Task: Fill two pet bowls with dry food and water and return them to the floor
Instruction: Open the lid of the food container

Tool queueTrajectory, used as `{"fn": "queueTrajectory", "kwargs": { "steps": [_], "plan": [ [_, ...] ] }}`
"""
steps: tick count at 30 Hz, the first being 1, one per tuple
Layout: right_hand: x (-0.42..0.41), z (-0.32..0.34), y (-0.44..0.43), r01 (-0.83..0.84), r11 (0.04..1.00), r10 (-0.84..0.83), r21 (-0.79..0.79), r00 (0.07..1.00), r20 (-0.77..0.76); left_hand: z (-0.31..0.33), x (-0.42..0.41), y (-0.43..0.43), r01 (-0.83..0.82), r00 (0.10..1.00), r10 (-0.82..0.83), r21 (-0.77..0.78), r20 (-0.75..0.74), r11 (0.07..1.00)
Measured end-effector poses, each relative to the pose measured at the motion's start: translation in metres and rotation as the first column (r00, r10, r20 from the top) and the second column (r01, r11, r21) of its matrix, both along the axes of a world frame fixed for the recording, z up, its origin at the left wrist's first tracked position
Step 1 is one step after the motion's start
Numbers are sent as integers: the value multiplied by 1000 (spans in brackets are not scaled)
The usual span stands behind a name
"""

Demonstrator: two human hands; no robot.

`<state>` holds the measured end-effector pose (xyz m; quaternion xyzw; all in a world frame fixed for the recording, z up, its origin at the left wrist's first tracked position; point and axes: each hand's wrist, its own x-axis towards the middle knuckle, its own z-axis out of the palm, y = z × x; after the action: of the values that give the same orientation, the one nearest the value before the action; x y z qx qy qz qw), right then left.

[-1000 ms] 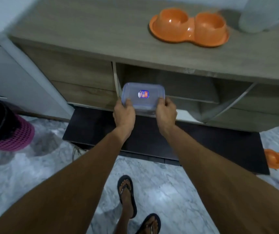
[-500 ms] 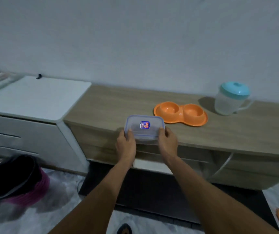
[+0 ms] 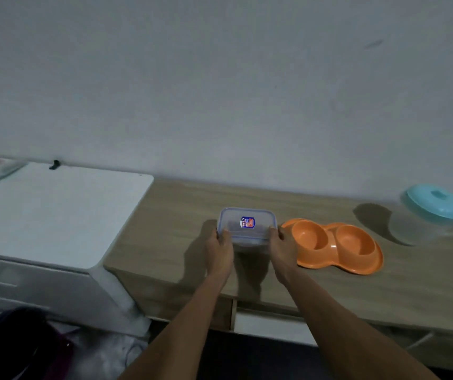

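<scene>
A clear lidded plastic container with a blue sticker sits low over the wooden cabinet top. My left hand grips its left end and my right hand grips its right end. Just right of it stands an orange double pet bowl, both cups empty. A translucent pitcher with a teal lid stands at the far right of the cabinet. Whether the container touches the wood I cannot tell.
A white cabinet adjoins the wooden one on the left. A dark bag with pink trim lies on the floor at the lower left. An open compartment shows under the wooden top. The wall is close behind.
Both hands have lifted the container from the lower shelf opening up onto the cabinet top, beside the orange bowl. My view has risen from the floor to the wall.
</scene>
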<state>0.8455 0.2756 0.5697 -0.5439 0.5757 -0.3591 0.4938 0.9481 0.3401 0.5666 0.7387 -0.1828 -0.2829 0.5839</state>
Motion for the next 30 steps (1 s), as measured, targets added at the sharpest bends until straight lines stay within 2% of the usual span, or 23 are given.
{"fn": "queueTrajectory", "kwargs": {
  "steps": [9, 13, 16, 19, 21, 25, 30],
  "plan": [
    [22, -22, -24, -37, 993, 35, 109, 999, 23, -27, 31, -21, 12, 999, -16, 86, 43, 996],
    [22, -27, -29, -30, 992, 27, 121, 999, 31, -24, 39, -22, 93, 975, -124, 169, 183, 981],
    [23, -29, -38, -12, 997, 16, 80, 999, -40, -22, 45, -30, 115, 966, -155, 195, 208, 974],
    [27, -29, -53, 38, 999, -36, 9, 987, -158, -20, 56, -47, 26, 979, -65, 196, 193, 980],
    [33, -30, -66, 68, 997, -72, -25, 978, -194, -16, 64, -62, -37, 977, -22, 271, 214, 962],
    [42, -35, -86, 51, 999, -51, -8, 956, -289, -22, 75, -94, 11, 974, -112, 454, 197, 891],
    [42, -44, -94, 21, 1000, -23, -10, 947, -319, -49, 78, -109, -114, 923, -105, 525, 370, 843]
  ]
}}
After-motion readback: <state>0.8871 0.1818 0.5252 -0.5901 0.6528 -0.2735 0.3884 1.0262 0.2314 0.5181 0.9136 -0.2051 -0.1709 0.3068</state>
